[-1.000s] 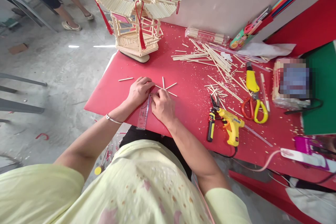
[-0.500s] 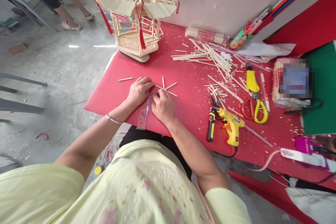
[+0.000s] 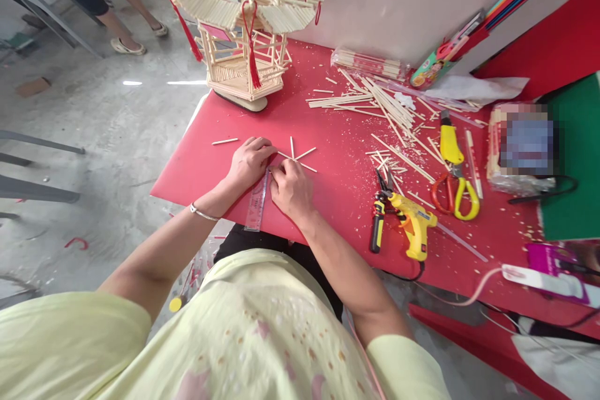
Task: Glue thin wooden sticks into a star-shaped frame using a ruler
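Observation:
Several thin wooden sticks joined in a star shape point(image 3: 304, 153) lie flat on the red tabletop point(image 3: 197, 165). My right hand point(image 3: 294, 190) is closed at the near side of the star, its curled fingertips touching the centre and covering the lower arms. Just left of it, my left hand point(image 3: 252, 162) is closed, with its fingertips by the star's left arm. What either hand pinches is hidden. A clear plastic ruler point(image 3: 256, 206) lies between the hands, its far end running under the fingers. One loose stick point(image 3: 225, 141) lies beyond my left hand.
A stick-built pagoda model point(image 3: 244, 69) with red tassels stands at the back left. To the right are scattered sticks point(image 3: 389, 103), pliers point(image 3: 377, 219), a yellow glue gun point(image 3: 415, 225), scissors point(image 3: 454, 190) and a packaged bundle point(image 3: 370, 62). Another person's legs point(image 3: 112, 6) show at upper left.

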A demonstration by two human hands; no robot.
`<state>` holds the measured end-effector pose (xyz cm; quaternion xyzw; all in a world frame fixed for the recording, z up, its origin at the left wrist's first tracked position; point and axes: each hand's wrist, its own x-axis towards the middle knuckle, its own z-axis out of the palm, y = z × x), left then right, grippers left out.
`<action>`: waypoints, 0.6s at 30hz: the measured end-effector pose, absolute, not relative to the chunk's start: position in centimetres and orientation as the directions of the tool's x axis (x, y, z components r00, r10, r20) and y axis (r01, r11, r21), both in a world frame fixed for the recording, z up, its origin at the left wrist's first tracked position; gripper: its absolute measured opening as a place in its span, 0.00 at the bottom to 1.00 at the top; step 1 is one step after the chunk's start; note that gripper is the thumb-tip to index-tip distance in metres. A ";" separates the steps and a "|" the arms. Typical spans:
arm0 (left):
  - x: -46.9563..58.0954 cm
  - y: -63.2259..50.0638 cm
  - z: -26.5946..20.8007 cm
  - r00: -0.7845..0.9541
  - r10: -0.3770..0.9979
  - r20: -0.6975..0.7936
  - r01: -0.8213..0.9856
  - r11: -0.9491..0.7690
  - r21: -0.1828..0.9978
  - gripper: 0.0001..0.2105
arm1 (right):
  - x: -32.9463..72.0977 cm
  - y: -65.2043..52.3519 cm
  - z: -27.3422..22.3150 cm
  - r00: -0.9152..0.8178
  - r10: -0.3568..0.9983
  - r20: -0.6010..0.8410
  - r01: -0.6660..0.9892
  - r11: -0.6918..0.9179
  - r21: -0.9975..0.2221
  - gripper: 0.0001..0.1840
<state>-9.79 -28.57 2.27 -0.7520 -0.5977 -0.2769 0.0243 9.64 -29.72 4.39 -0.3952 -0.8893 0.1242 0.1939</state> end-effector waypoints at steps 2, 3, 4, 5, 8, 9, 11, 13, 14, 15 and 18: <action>-9.8 -28.6 2.3 0.135 0.885 0.445 0.913 -0.285 0.290 0.19 | 9.7 -29.7 4.4 -0.611 0.754 0.241 0.658 0.653 -0.375 0.18; -9.8 -28.6 2.3 0.137 0.885 0.444 0.914 -0.286 0.289 0.19 | 9.7 -29.8 4.5 -0.613 0.754 0.236 0.659 0.652 -0.375 0.18; -9.8 -28.6 2.3 0.140 0.886 0.442 0.913 -0.288 0.288 0.19 | 9.7 -29.8 4.5 -0.614 0.755 0.232 0.660 0.652 -0.375 0.18; -9.8 -28.6 2.4 0.141 0.887 0.440 0.914 -0.288 0.288 0.19 | 9.7 -29.8 4.5 -0.615 0.754 0.230 0.660 0.652 -0.374 0.18; -9.8 -28.5 2.5 0.137 0.888 0.439 0.916 -0.282 0.286 0.19 | 9.7 -29.8 4.5 -0.615 0.753 0.235 0.660 0.654 -0.369 0.17; -9.8 -28.5 2.5 0.137 0.888 0.440 0.916 -0.283 0.285 0.19 | 9.7 -29.7 4.5 -0.615 0.752 0.238 0.660 0.655 -0.367 0.17; -9.8 -28.5 2.6 0.142 0.886 0.441 0.917 -0.285 0.278 0.19 | 9.7 -29.7 4.5 -0.616 0.750 0.241 0.660 0.658 -0.363 0.17; -9.8 -28.6 2.6 0.146 0.882 0.448 0.919 -0.289 0.269 0.19 | 9.7 -29.7 4.5 -0.617 0.750 0.237 0.659 0.657 -0.365 0.17; -9.8 -28.6 2.6 0.148 0.879 0.453 0.919 -0.291 0.266 0.19 | 9.7 -29.8 4.5 -0.617 0.751 0.234 0.660 0.656 -0.366 0.17; -9.8 -28.6 2.5 0.149 0.876 0.458 0.918 -0.294 0.265 0.19 | 9.7 -29.8 4.5 -0.618 0.751 0.232 0.659 0.656 -0.367 0.17; -9.8 -28.5 2.4 0.149 0.872 0.467 0.914 -0.302 0.272 0.19 | 9.6 -29.8 4.4 -0.615 0.753 0.235 0.659 0.654 -0.371 0.18</action>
